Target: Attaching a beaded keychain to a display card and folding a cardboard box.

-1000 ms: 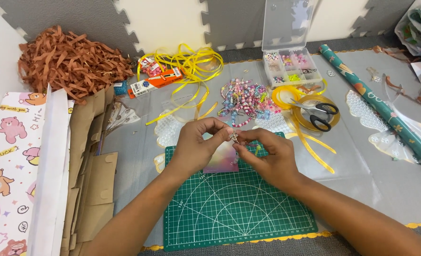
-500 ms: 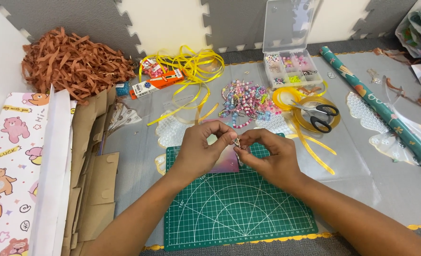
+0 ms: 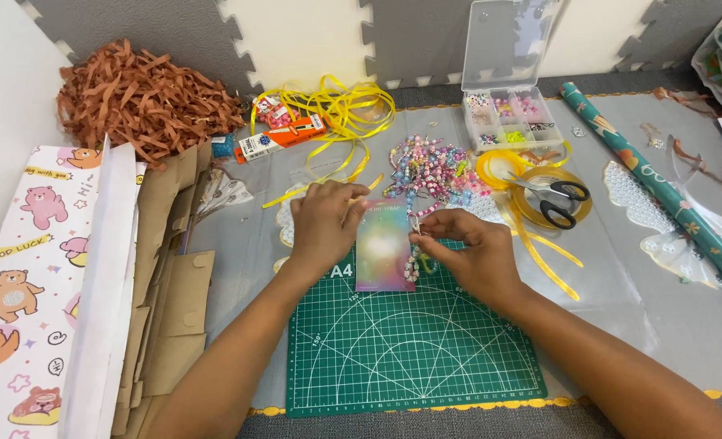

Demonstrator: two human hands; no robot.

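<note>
Item: beaded strap (image 3: 414, 258) with backing card (image 3: 385, 246); location: upper edge of the green cutting mat (image 3: 410, 337), centre of the desk (image 3: 621, 301); card iridescent pink-to-teal, lying flat, partly off the mat's top edge.

Left hand (image 3: 322, 226): grip narrow, fingers curled over the card's upper left corner, pinning it; right hand (image 3: 467, 250): fingertips pinched on the strap's small clasp end just beside the card's right edge; beads hang in a short loop below the pinch, touching the mat.

Surroundings: heap of beaded strands (image 3: 434, 169) just beyond the card; open bead box (image 3: 506, 120) with lid upright, behind that; scissors (image 3: 554, 197) resting on a yellow ribbon spool (image 3: 552, 195) to the right; loose yellow ribbon (image 3: 337, 114); brown paper shred (image 3: 141, 102); folded cardboard (image 3: 170, 309) and bear-print wrapping paper (image 3: 28, 284) at left; teal wrapping roll (image 3: 662, 187) at right.

Risks, as judged: the pinch is small and on a slick part, so the clasp may slip and the strap drop off the card; a pull to the right may slide the card from under the left fingers, or crease its thin corner; the hanging loop may snag the nearby bead heap and drag strands along; a wrist sweeping back could knock the open box and scatter loose beads.
</note>
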